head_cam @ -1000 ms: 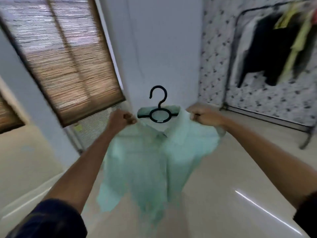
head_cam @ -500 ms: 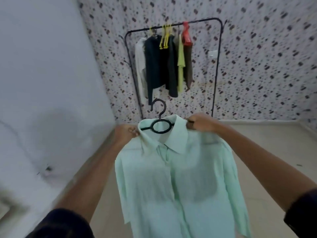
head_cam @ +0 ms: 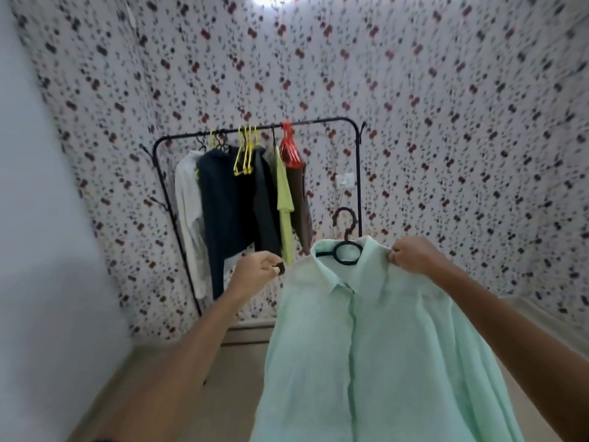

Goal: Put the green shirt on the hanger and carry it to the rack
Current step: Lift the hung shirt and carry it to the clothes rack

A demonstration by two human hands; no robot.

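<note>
We take the rack [head_cam: 357,173] as our landmark: the green shirt [head_cam: 382,346] hangs below and in front of it, spread wide so it stays square on the hanger [head_cam: 345,247]. Our right hand [head_cam: 411,255] pinches the shoulder cloth beside the collar, fingers clamped on it; our left hand [head_cam: 258,269] grips the hanger's dark end, likely to level it. The shirt's hem is cut off, and blur hides the hanger's arms.

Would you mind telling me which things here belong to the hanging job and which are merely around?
Job: green shirt, black hanger, rack, left hand, right hand.
Around: dark jacket, white garment, yellow hangers, red hangers.
</note>
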